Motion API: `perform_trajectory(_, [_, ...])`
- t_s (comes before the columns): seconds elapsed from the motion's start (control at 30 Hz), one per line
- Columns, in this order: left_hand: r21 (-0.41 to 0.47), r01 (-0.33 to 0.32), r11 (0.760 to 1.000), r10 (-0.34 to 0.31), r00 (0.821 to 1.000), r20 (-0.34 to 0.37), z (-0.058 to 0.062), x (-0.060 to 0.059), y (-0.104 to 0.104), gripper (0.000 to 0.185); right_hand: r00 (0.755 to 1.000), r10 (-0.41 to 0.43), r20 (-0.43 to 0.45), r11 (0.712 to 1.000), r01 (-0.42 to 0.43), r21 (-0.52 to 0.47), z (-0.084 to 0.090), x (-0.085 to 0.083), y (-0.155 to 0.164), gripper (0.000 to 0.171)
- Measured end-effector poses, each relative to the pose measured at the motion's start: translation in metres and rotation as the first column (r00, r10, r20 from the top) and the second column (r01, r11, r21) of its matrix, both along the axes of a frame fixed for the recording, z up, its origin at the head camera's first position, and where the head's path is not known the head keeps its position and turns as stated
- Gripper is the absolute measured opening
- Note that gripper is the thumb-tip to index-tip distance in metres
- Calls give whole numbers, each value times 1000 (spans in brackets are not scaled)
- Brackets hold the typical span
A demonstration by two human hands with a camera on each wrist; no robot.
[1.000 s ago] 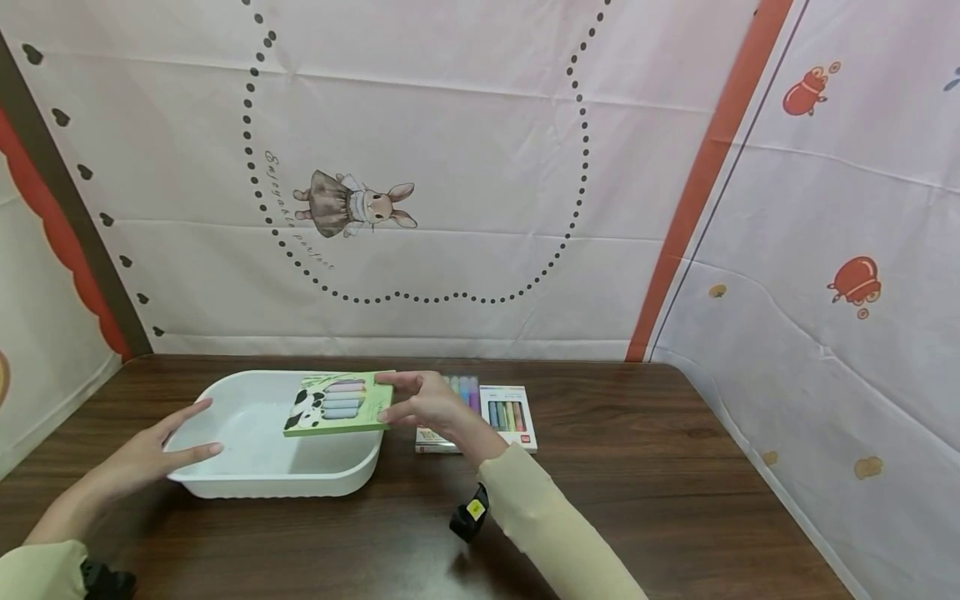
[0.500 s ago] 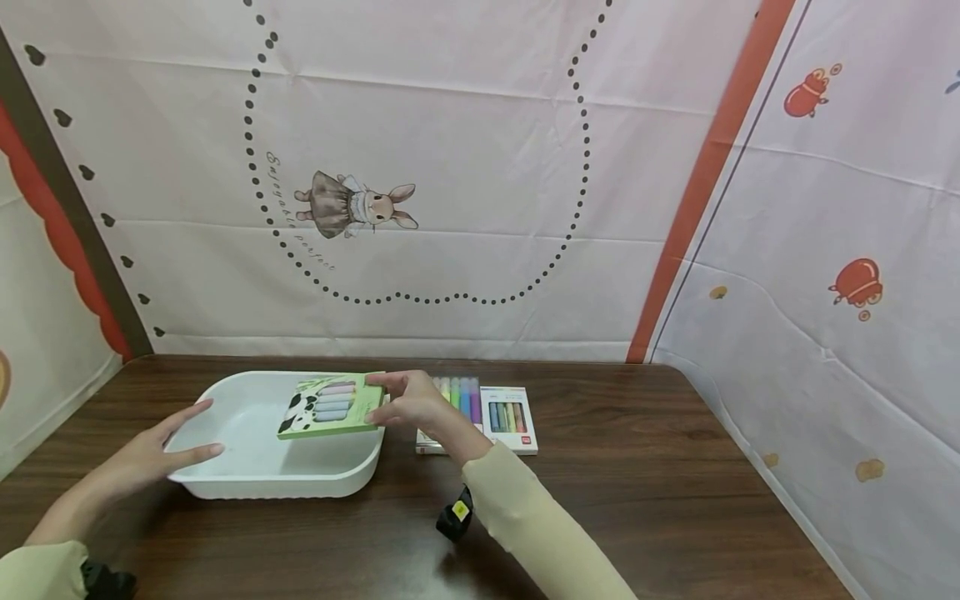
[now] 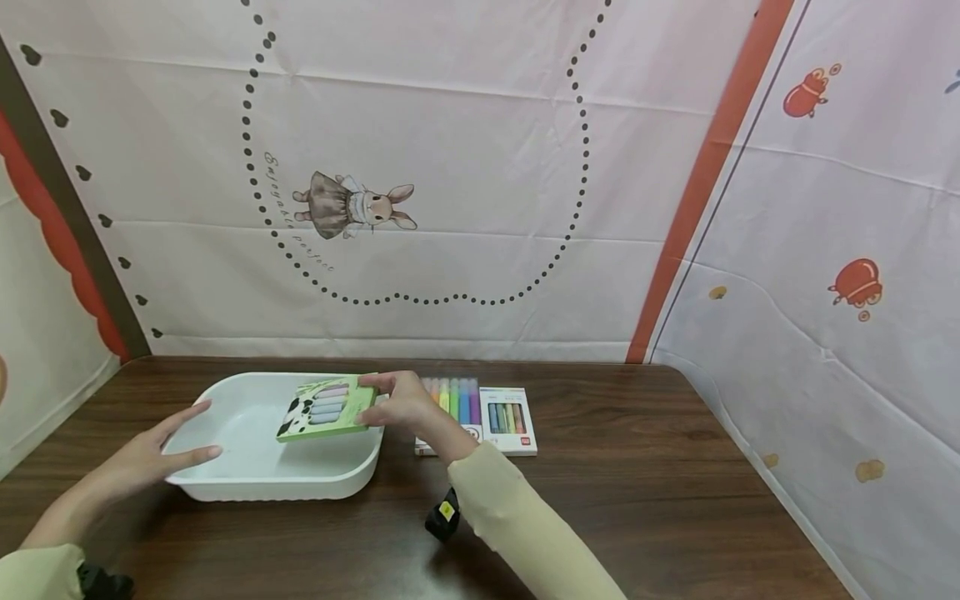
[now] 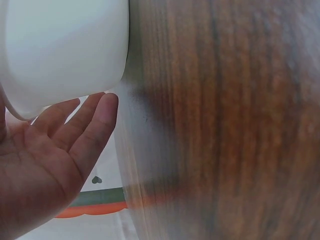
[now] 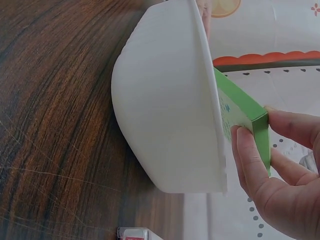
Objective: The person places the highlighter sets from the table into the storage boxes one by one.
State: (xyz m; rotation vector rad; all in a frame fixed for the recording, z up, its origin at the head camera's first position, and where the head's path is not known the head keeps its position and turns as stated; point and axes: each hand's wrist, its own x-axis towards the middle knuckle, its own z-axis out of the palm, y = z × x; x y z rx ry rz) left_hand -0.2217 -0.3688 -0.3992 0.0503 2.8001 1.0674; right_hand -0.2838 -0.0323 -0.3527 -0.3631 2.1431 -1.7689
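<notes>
Head view: right hand (image 3: 401, 402) pinches the right edge of a green panda box (image 3: 322, 407), thumb on the near side, fingers on the far side. The box is held tilted over the right half of a white tray (image 3: 225, 483), above its floor; whether it touches the rim cannot be told from here. Left hand (image 3: 150, 454) lies with fingers straight and slightly spread against the tray's left rim, holding nothing. Just right of the tray, on the brown table (image 3: 637, 500), lie a box of coloured markers (image 3: 450, 404) and, beside it, a white marker box (image 3: 507, 418), both flat and apart from the hands.

Left wrist view: left hand (image 4: 47, 155) open, palm up toward the camera, fingertips (image 4: 107, 102) at the tray (image 4: 60, 50) outer wall just beneath its rim. Table surface blurred.

Right wrist view: right hand (image 5: 280, 170) clamps the end of the green panda box (image 5: 240, 117); thumb (image 5: 250, 160) pressed on the box's narrow end face, fingers behind. The box sits just beyond the tray (image 5: 165, 120) rim, over the tray's inside.
</notes>
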Motion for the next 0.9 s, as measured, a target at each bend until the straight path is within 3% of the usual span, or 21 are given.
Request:
perform_trajectory(0.3, [-23,-20,1000,21,999,34,1,-1,0,87,999,-41,-27,997,42,67,0,1,-5,52])
perform_trajectory(0.67, [-2,5,1000,-5,1000,-7,1,1,1,84,999,-16,-30,997,18,75,-4,-4,-9,54])
perform_trajectory(0.9, [-11,4,1000,-4,1000,-9,0,1,1,84,995,-33,-90,982,49,180,-5,-3,-15,55])
